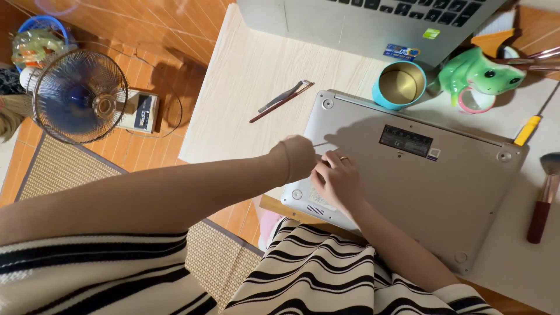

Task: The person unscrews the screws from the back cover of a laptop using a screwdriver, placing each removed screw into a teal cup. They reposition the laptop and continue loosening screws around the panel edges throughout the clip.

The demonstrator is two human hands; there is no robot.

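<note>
A silver laptop (420, 175) lies upside down on the pale wooden table (245, 81), its base panel facing up. My left hand (297, 154) reaches in from the left and is closed on a thin metal tool (322, 143) that points at the panel near its left edge. My right hand (338, 178), a ring on one finger, rests on the panel just beside the tool's tip with its fingers bent. Whether those fingers pinch anything is hidden.
A second, open laptop (373, 17) stands at the table's far edge. Near it are a teal cup (399, 84) and a green frog figure (478, 76). Tweezers (283, 98), a yellow-handled screwdriver (528, 130) and a brush (545, 195) lie on the table. A fan (79, 96) stands on the floor at left.
</note>
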